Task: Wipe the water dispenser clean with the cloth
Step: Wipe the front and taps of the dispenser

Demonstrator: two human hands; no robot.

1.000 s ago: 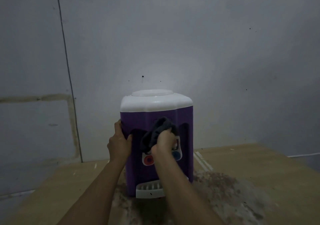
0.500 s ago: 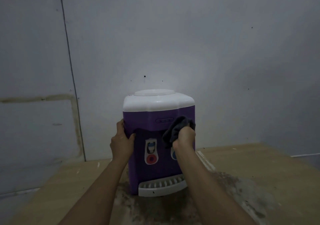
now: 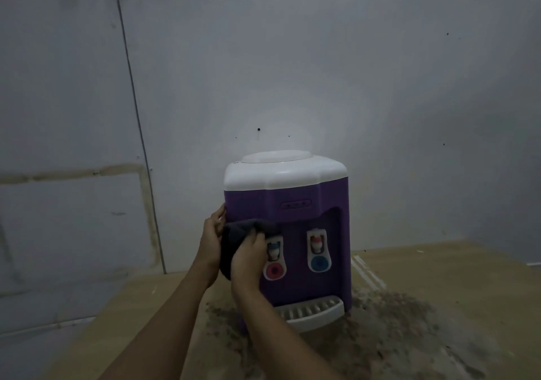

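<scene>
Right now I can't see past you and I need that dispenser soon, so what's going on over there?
A person is wiping the purple water dispenser with a dark cloth. The right hand holds the cloth against the front's left side, beside the red tap. The left hand steadies the dispenser's left edge. The blue tap and white drip tray are uncovered. The dispenser stands on a stained wooden table.
</scene>
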